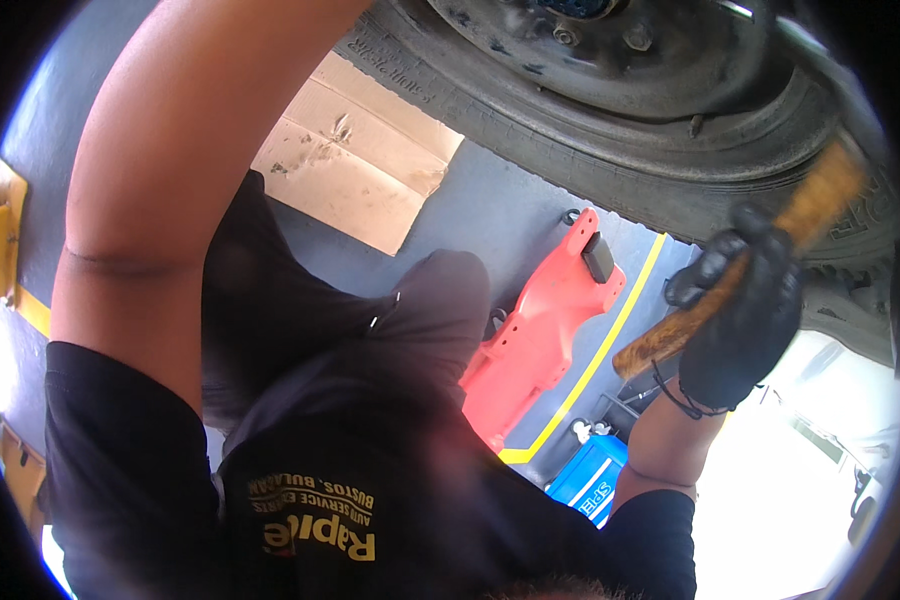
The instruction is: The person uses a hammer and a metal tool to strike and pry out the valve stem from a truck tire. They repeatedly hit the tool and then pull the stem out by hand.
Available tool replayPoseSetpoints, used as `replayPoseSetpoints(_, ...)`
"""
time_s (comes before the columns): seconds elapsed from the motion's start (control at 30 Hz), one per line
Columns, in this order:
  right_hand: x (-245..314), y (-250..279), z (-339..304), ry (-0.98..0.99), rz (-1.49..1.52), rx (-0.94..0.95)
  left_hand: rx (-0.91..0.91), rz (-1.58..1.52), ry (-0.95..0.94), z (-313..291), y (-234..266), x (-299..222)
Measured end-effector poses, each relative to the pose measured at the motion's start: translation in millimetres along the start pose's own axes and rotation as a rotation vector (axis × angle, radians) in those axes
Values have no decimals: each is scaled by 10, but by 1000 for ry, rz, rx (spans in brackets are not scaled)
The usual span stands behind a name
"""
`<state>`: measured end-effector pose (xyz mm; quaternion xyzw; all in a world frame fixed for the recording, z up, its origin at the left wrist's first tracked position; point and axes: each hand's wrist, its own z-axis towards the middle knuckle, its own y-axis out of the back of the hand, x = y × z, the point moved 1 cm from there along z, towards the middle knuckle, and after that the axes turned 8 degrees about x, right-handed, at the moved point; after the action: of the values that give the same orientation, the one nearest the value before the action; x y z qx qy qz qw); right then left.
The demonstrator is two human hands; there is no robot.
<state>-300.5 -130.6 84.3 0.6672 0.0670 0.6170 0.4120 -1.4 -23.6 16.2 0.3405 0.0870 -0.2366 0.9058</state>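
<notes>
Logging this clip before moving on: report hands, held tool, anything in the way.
Right hand gloved, fingers wrapped around wooden tool. Left hand out of frame. Tool's upper end blurred, overlapping tire in view; contact unclear.

Grey floor [505, 192] is bearing a red creeper [542, 325]. Cardboard [360, 165] is lying left of it, a yellow line [606, 347] running right.

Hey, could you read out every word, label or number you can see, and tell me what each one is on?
I won't copy out wording, but here's where it stands.
Black shirt: yellow printing, upside down in the view.
Blue container: white lettering, only partly visible.
Tire: raised sidewall lettering, partly too blurred to read.
</notes>
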Motion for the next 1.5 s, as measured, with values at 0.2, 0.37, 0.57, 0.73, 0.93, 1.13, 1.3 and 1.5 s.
replayPoseSetpoints(0.2, -84, -5, 95, 197, -355, -66, -45, 26, -4, -25, 69, 33)
replayPoseSetpoints(0.37, 145, 155, 3, -1, 403, 54, 106, 83, 81, 28, 68, -90)
replayPoseSetpoints(0.57, 280, 354, 279, 444, -790, 13, 9, -7, 118, -122, 98, 46)
replayPoseSetpoints(0.73, 380, 365, 366, 482, -1040, 112, 17, 90, 53, -152, 117, 37)
replayPoseSetpoints(0.93, 772, 1032, 407, 1065, -1660, 156, -233, -424, 49, -356, 110, 389)
replayPoseSetpoints(1.13, 296, 1793, -279, 471, -1372, -113, -169, -211, -44, -167, 174, 92)
replayPoseSetpoints(1.3, 696, 902, 32, 732, -1289, 55, -74, 73, 78, -19, 96, -96)
replayPoseSetpoints(1.5, 523, 891, 201, 1018, -1535, -47, -16, 65, 35, 20, 56, -14)
